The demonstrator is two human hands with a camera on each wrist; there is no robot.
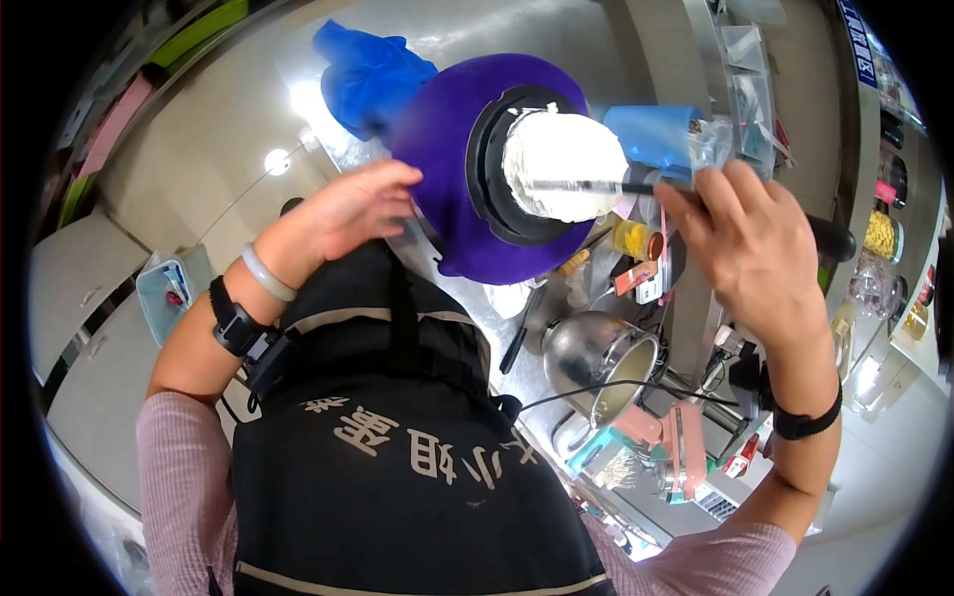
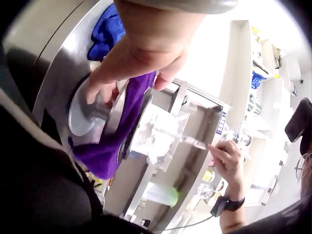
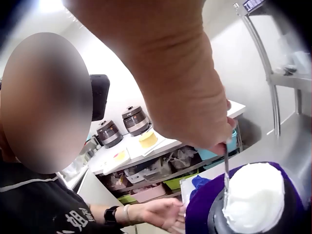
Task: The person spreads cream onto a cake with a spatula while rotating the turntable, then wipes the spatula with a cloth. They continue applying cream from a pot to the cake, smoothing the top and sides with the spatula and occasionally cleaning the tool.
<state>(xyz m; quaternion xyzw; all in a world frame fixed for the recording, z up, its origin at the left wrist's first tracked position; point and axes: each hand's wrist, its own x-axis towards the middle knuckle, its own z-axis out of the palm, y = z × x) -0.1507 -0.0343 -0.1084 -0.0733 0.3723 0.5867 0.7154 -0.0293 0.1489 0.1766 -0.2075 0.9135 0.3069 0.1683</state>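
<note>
A cake covered in white cream (image 1: 566, 149) sits on a black round board (image 1: 487, 204) over a purple-covered turntable (image 1: 437, 119). My right hand (image 1: 750, 243) grips the dark handle of a spatula, whose metal blade (image 1: 576, 186) lies across the cake; in the right wrist view the blade (image 3: 226, 183) stands along the cake's side (image 3: 256, 197). At the turntable's near-left edge is my left hand (image 1: 348, 209), fingers loosely extended. The left wrist view has this hand (image 2: 141, 61) by the purple cover (image 2: 109, 151), above the grey stand base (image 2: 80, 117); contact is unclear.
A blue cloth or bag (image 1: 363, 79) lies beyond the turntable to the left. Right of it are a blue container (image 1: 651, 134) and an amber jar (image 1: 633, 238). Nearer stand a metal mixing bowl (image 1: 581, 358) and a pink mixer (image 1: 684, 447). A cable (image 1: 606, 384) runs to my right wrist.
</note>
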